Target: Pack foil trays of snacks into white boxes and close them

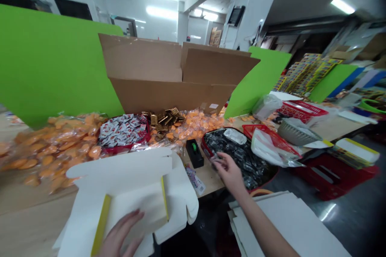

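Observation:
My left hand (pixel 122 235) is over the near part of an unfolded white carton (pixel 129 168) with yellow inner side flaps. Its fingers are spread, slightly blurred, with nothing in them. At the left edge of a red basket filled with black plastic-wrapped packets (pixel 250 164), my right hand (pixel 227 170) has its fingers pinched together. A small dark, shiny bit shows at the fingertips, too blurred to name. On top of the packets rests a clear plastic tray (pixel 235 136). Left of the right hand stands a black tape dispenser (pixel 194 153) with a green core.
Bagged orange pieces (pixel 57 144), a basket of small white-and-red sachets (pixel 124 130) and gold packets (pixel 165 119) lie behind the carton. A large cardboard box (pixel 171 94) stands at the back. Flat white cartons (pixel 289 225) are stacked at lower right, below a red basket (pixel 277 140).

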`<state>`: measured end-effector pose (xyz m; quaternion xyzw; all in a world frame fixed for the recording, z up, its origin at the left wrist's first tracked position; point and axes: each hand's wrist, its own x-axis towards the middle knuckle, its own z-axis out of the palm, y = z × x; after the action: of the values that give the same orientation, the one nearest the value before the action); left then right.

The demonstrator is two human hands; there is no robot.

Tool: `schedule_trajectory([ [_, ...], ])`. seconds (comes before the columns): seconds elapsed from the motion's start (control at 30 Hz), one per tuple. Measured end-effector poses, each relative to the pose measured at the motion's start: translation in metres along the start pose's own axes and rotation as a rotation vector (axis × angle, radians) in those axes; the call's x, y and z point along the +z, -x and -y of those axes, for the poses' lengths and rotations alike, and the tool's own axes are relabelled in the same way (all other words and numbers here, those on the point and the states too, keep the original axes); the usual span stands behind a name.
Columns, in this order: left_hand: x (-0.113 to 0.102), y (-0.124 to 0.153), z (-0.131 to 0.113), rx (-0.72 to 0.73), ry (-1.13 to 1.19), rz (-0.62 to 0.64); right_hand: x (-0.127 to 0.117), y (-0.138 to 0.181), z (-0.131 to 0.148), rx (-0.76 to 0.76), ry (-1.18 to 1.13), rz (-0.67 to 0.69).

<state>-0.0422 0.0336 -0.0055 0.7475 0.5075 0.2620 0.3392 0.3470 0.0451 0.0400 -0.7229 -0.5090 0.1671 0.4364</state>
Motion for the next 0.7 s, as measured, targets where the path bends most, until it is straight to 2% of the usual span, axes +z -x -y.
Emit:
schedule_trajectory([
  [0.07,0.004,-0.006,-0.046,-0.123,0.294,-0.008,0.043,0.037,0.041,-0.071,-0.387,0.204],
  [0.13,0.011,-0.017,-0.082,-0.261,0.617,0.092,0.083,0.076,0.077,-0.098,-0.492,0.311],
  [0.2,0.014,-0.027,-0.096,-0.367,0.781,0.074,0.109,0.104,0.098,-0.165,-0.427,0.315],
  [0.27,0.008,-0.031,-0.087,-0.431,0.777,-0.017,0.117,0.114,0.102,-0.282,-0.303,0.294],
  [0.37,-0.014,-0.031,-0.052,-0.46,0.584,-0.155,0.11,0.095,0.079,-0.395,-0.162,0.255],
  [0.47,-0.03,-0.033,-0.017,-0.4,0.326,-0.221,0.097,0.052,0.044,-0.376,-0.028,0.164],
  [0.6,-0.016,-0.039,0.01,-0.236,0.036,-0.134,0.089,-0.005,0.014,-0.373,0.216,0.115],
  [0.7,0.004,-0.04,0.02,-0.191,-0.046,-0.015,0.091,-0.048,0.006,-0.381,0.439,0.111],
])
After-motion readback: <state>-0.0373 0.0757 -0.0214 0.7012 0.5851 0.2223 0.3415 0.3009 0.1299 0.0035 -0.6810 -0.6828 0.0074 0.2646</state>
